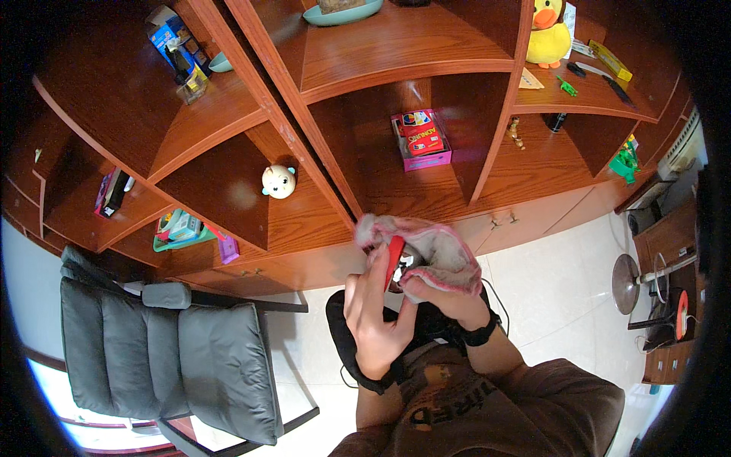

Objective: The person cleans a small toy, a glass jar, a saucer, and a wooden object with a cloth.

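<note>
Both my hands are raised together in front of the lower shelves. Fingers of my left hand close on a small object with a red side and a shiny silver and dark part; its kind I cannot make out. My right hand grips a fluffy greyish-white cloth with pink edging, bunched up around the far side of the object. The cloth touches or nearly touches the shiny part, and its folds hide some of my right fingers.
Ahead stands a brown wooden shelf unit holding a red and pink box, a round white figurine and a yellow plush duck. A grey padded chair is at left, a fan at right.
</note>
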Tool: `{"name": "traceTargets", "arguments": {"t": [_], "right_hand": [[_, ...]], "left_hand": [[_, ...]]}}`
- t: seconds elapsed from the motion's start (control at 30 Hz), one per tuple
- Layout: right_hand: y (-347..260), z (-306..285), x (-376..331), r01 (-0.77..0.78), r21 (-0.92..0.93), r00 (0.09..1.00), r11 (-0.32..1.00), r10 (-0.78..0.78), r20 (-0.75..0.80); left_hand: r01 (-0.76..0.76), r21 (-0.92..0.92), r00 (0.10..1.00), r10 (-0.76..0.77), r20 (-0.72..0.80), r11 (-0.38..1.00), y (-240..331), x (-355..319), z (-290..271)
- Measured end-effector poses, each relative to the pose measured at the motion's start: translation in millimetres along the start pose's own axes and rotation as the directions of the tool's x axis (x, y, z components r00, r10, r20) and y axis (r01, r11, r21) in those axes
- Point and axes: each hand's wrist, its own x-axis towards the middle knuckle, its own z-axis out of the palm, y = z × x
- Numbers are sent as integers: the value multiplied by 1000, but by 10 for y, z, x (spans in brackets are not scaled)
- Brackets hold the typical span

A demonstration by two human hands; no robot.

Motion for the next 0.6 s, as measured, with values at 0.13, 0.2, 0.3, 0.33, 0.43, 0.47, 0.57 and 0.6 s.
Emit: {"name": "traceTargets", "arguments": {"t": [0.13,0.2,0.3,0.33,0.43,0.47,0.57,0.6], "right_hand": [[87,-30,-22,-62,150,993,987,77,-91],[135,9,7,72,123,993,990,-60,-101],[218,19,-62,-36,114,977,993,59,-207],[230,4,-57,-36,115,976,993,60,-207],[259,-38,-18,-127,-8,954,992,120,-274],[251,-35,-9,-79,67,968,995,93,-232],[195,-44,57,29,-16,998,999,-30,-63],[146,-37,78,120,-166,991,979,-108,81]], "left_hand": [[6,-157,998,4,62,988,-9,33,-16],[64,-220,996,-75,-40,973,-81,-3,97],[132,-215,981,-158,-110,968,-106,-40,185],[171,-237,968,-208,-142,956,-111,-48,201],[222,-308,934,-293,-206,925,-158,-104,259],[249,-341,916,-335,-223,907,-147,-107,269],[290,-391,869,-412,-274,874,-104,-66,291],[323,-434,835,-469,-289,841,-95,-58,291]]}}
